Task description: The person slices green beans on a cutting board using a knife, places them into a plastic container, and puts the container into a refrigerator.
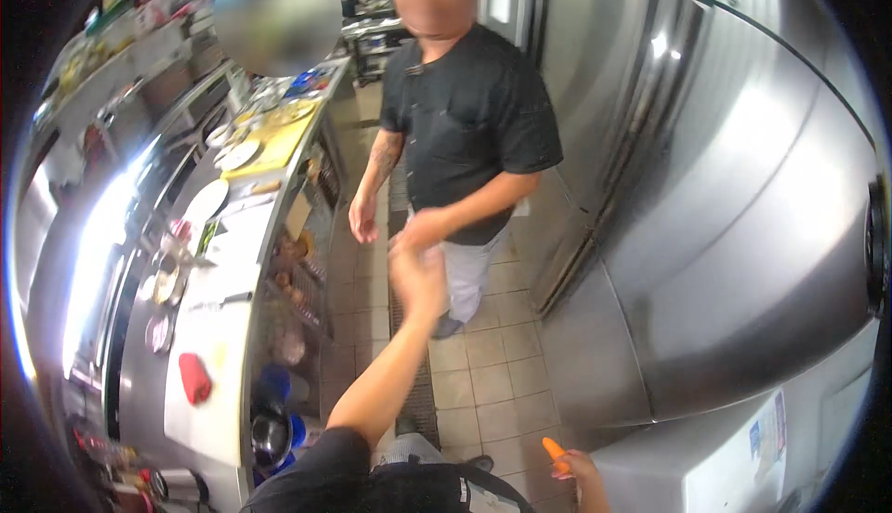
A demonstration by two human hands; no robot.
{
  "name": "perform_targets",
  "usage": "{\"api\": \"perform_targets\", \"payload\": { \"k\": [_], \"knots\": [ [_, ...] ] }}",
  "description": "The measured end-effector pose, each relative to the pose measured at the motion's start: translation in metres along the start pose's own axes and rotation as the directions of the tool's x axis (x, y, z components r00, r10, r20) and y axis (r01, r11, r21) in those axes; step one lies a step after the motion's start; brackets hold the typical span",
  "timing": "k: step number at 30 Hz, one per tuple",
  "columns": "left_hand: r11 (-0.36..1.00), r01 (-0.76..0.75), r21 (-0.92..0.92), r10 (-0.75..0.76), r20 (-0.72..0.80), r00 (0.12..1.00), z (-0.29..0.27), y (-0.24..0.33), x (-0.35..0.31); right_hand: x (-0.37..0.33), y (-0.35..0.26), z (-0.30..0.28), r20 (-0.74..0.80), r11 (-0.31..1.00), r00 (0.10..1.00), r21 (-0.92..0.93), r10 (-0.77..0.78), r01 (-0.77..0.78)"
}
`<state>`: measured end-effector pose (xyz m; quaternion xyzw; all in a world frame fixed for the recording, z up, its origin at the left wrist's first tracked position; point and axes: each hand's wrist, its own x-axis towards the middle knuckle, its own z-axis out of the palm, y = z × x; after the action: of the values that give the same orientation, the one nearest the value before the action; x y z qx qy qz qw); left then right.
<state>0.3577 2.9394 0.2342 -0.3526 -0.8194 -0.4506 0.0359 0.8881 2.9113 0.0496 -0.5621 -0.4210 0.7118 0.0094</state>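
Observation:
My left hand (416, 281) is stretched out ahead of me and meets the hand (426, 228) of a person in a black short-sleeved jacket (474, 123). Both hands are smeared by motion, so how my left fingers are set does not show. Low at the right, my right hand (578, 468) is closed round an orange carrot (555, 451), whose one end sticks out past the fingers.
Along the left runs a counter with a long white cutting board (200, 411), a red pepper-like thing (194, 378), a knife (237, 299) and bowls (160, 332). Steel refrigerator doors (725, 234) line the right. A white cabinet (734, 466) stands near my right hand.

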Motion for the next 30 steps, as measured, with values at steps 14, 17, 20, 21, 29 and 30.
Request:
{"api": "perform_targets", "payload": {
  "k": [14,17,20,21,29,30],
  "knots": [
    [0.636,-0.553,-0.538,0.749,0.604,0.274,-0.144,-0.022,-0.231,0.071,-0.023,0.251,0.261,0.795,0.963,-0.569,-0.067,0.209],
    [0.939,-0.313,-0.142,0.275,0.857,0.437,-0.282,-0.111,-0.223,0.024,-0.033,0.346,0.335,0.802,0.941,-0.548,-0.051,0.239],
    [0.999,-0.039,-0.017,0.035,0.844,0.536,-0.364,-0.176,-0.246,0.016,-0.043,0.426,0.412,0.773,0.911,-0.570,-0.023,0.278],
    [0.998,0.046,-0.040,0.005,0.805,0.593,-0.385,-0.193,-0.259,0.020,-0.044,0.447,0.439,0.758,0.898,-0.585,-0.003,0.288],
    [0.817,0.545,-0.189,-0.475,0.315,0.821,-0.506,-0.262,-0.356,-0.020,-0.170,0.667,0.691,0.650,0.701,-0.452,-0.178,0.611],
    [0.772,0.594,-0.227,-0.533,0.278,0.799,-0.516,-0.264,-0.362,-0.023,-0.192,0.691,0.695,0.636,0.685,-0.431,-0.218,0.640]
  ]
}}
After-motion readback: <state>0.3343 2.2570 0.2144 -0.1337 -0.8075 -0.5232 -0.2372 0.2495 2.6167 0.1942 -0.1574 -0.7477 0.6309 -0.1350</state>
